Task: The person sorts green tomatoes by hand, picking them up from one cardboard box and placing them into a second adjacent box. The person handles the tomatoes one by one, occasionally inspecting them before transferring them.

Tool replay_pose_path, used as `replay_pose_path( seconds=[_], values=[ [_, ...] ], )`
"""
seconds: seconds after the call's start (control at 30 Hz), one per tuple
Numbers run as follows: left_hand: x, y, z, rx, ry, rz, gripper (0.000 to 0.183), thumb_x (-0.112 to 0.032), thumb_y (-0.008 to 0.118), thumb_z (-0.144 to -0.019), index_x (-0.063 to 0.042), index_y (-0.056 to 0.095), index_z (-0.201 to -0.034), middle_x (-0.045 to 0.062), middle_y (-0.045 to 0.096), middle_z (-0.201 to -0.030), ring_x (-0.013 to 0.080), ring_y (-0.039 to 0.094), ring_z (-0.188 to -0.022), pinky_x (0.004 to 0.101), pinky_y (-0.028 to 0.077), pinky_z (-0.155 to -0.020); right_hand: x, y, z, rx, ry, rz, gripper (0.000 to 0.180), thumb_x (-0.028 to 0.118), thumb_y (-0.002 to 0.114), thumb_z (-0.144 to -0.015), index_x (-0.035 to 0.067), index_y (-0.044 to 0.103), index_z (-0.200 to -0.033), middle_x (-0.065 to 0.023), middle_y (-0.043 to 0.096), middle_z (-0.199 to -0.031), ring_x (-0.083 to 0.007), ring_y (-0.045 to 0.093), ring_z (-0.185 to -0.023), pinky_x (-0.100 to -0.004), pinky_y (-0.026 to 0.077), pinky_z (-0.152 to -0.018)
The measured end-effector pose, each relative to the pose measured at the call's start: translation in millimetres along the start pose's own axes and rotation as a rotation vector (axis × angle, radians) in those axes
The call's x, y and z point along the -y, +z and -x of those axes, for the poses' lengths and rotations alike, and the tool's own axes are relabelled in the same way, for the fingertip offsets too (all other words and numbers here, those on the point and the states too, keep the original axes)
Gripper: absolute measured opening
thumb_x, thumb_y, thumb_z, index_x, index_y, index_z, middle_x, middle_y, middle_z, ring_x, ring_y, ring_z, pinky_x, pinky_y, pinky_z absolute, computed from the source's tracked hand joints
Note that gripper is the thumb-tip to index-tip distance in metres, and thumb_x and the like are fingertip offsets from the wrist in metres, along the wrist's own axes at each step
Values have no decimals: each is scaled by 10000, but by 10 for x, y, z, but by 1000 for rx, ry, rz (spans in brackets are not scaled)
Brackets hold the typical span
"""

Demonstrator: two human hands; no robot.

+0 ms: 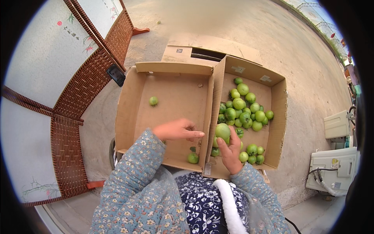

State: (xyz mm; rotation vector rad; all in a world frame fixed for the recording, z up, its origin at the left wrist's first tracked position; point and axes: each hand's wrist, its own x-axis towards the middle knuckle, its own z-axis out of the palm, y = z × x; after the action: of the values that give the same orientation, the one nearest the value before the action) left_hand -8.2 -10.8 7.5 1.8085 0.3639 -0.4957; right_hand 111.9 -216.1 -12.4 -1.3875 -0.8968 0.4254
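Observation:
Two open cardboard boxes stand side by side before me. In the left box (172,87) lie a small green tomato (153,101) near the middle and another green tomato (193,158) at the near right corner. My left hand (178,130) hovers over this box with thumb and forefinger stretched toward the dividing walls, and it holds nothing that shows. The right box (276,117) contains many green tomatoes (244,117) of mixed sizes. At its left side my right hand (230,150) grips a larger pale green tomato (222,131), with other tomatoes close beneath it.
Behind the boxes lies another cardboard box (178,52) with a dark opening. A woven folding screen (79,79) stands at the left, a phone (116,75) against it. White appliance units (330,169) stand at the right. One small green fruit (158,22) lies on the ground.

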Motion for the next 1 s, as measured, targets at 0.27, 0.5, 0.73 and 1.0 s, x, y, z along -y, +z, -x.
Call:
replay_pose_path(
  seconds=[0.27, 0.5, 0.73, 1.0],
  values=[
    [282, 597, -242, 246, 16, -712, 539, -415, 723, -807, -7, 664, -1153, 213, 705, -1020, 373, 673, -924, 457, 527, -847, -113, -93, -79, -317, 377, -601, 485, 416, 369, -1056, 3, 537, -1247, -30, 552, -864, -156, 506, -814, -285, 415, -764],
    [12, 148, -16, 22, 30, -229, 492, -361, 752, -837, 5, 605, -1133, 149, 693, -892, 252, 669, -832, 362, 528, -758, 141, -38, -93, 302, -334, 535, 521, 217, 780, -752, 82, 622, -1230, -66, 548, -815, -251, 504, -742, -368, 406, -673],
    [-252, 91, 205, 76, 165, 276, 377, -264, 696, -935, 7, 566, -1163, 45, 643, -955, 95, 592, -877, 245, 482, -761, 128, -7, -92, 366, -351, 548, 572, 203, 809, -725, 78, 620, -1250, -66, 573, -896, -250, 521, -779, -369, 419, -669],
    [146, -367, 665, -303, -193, -386, 487, -361, 759, -845, 13, 627, -1127, 146, 686, -937, 258, 660, -885, 354, 527, -803, -127, -60, -21, -222, 248, -502, 528, 442, 357, -1065, 0, 539, -1290, -13, 569, -888, -103, 494, -801, -269, 417, -741]
  ],
)
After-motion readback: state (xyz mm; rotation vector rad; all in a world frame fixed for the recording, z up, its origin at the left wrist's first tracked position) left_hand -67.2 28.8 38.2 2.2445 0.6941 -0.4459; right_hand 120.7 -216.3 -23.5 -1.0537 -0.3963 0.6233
